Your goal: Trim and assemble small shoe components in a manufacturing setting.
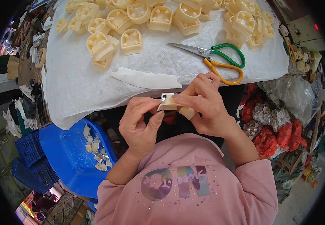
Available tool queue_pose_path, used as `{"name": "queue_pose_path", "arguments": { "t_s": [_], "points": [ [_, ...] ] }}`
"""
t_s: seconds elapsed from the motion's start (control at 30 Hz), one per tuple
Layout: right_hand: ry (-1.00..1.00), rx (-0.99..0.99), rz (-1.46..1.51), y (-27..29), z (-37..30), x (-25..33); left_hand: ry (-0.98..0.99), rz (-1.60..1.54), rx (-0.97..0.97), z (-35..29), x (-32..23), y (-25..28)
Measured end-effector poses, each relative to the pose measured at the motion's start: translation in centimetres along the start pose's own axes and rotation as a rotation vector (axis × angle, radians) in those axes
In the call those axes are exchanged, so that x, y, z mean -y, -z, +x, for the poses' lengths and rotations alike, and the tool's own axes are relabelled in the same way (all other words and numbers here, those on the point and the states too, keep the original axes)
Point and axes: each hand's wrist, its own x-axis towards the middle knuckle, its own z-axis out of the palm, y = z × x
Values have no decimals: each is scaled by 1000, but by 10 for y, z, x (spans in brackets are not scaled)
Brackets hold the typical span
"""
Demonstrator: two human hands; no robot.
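Both hands meet just below the table's front edge around a cream piece (169, 106), which looks like a shoe heel with a strip along it. A shiny silver patch shows at its left end. My right hand (207, 105) is closed on the right part, thumb on top, and its fingers hide some of it. At the silver end my left hand (138, 122) pinches the edge between index finger and thumb. Just beyond them lies a curved white strip (145, 78). Scissors (207, 52) with one green and one orange handle rest slightly spread on the white cloth (76, 71).
Many hollow cream heel blocks (131, 41) are heaped along the table's far side. A blue basin (63, 150) at lower left holds several cream and silver pieces (95, 146). Blue crates (31, 150) stand left of it. Red and clear plastic bags (282, 135) lie at right.
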Motion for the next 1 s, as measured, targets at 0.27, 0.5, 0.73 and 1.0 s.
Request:
{"name": "queue_pose_path", "arguments": {
  "t_s": [0.27,0.5,0.73,1.0],
  "points": [
    [-31,108,-68,0,-4,5,102,10,-12,1,-5,0],
    [-40,187,-129,0,-6,9,392,-360,-99,0,-8,-3],
    [-33,157,-102,-1,-9,6,109,211,76,3,-10,1],
    [-98,36,104,-2,-14,-6,141,-12,136,8,-5,1]
  ]
}}
